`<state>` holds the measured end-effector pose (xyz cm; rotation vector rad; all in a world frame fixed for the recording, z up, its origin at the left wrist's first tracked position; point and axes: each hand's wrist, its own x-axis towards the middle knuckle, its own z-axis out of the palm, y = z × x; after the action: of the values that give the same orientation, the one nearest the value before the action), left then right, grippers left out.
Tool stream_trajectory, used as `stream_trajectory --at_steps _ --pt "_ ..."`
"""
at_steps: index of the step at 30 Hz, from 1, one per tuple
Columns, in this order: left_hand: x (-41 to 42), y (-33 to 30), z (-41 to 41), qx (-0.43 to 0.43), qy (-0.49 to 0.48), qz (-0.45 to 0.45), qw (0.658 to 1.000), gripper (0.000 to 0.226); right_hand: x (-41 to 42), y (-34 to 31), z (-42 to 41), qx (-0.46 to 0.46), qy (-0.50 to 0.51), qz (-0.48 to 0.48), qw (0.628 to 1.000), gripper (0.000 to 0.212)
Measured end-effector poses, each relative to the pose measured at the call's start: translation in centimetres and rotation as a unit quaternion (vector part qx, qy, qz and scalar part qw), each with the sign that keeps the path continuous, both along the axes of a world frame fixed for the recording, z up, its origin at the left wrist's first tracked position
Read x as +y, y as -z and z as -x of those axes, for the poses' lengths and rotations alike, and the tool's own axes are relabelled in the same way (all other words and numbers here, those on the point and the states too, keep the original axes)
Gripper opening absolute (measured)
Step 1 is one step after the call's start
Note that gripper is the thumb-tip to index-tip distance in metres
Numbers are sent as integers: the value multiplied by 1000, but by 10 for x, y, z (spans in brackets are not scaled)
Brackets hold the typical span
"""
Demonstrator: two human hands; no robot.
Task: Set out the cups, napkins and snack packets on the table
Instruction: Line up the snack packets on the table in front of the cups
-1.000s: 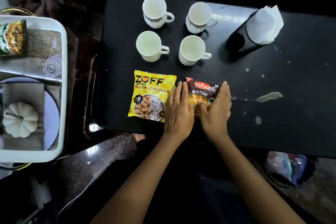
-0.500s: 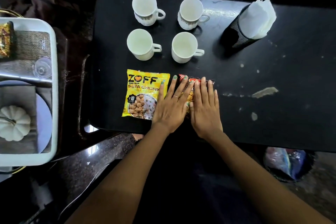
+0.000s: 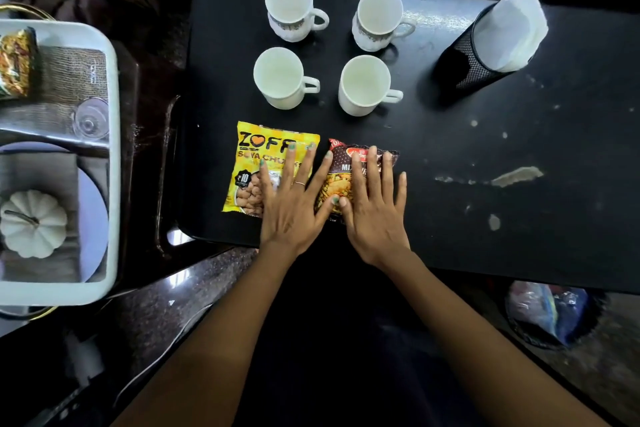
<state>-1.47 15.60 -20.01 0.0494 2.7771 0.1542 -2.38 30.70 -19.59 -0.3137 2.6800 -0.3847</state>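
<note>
A scuffed black table (image 3: pixel 519 218) stands beside a glossy dark speckled counter (image 3: pixel 166 305) catching window light.

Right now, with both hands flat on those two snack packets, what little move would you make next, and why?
Probably lift both hands away. The left hand lies flat on the yellow packet and the right hand on the brown packet; both packets already lie side by side on the black table, below the four cups. Another packet waits in the white tray, perhaps next.

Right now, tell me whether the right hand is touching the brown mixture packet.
Touching. The head view shows the right hand lying flat with spread fingers across the brown mixture packet, hiding part of its print.
</note>
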Motion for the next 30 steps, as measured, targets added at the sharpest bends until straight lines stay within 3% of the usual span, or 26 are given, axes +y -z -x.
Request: stream_trajectory --at_steps 11,16,19,23,30 --pt "-23 0 -2 -5 -26 -4 1000 66 -19 -4 7 -1 -39 -7 999 64" --pt "-17 -13 -2 61 -80 -107 989 63 -38 -26 15 42 -9 53 998 62" --pt "-24 -29 3 125 -144 -195 962 52 -71 -45 22 76 -1 128 989 51" --pt "-54 -48 10 207 -247 -248 914 43 -123 -64 34 105 -19 190 976 47" --pt "-151 -65 18 330 -399 -232 824 43 -241 -85 64 99 -110 251 957 45"
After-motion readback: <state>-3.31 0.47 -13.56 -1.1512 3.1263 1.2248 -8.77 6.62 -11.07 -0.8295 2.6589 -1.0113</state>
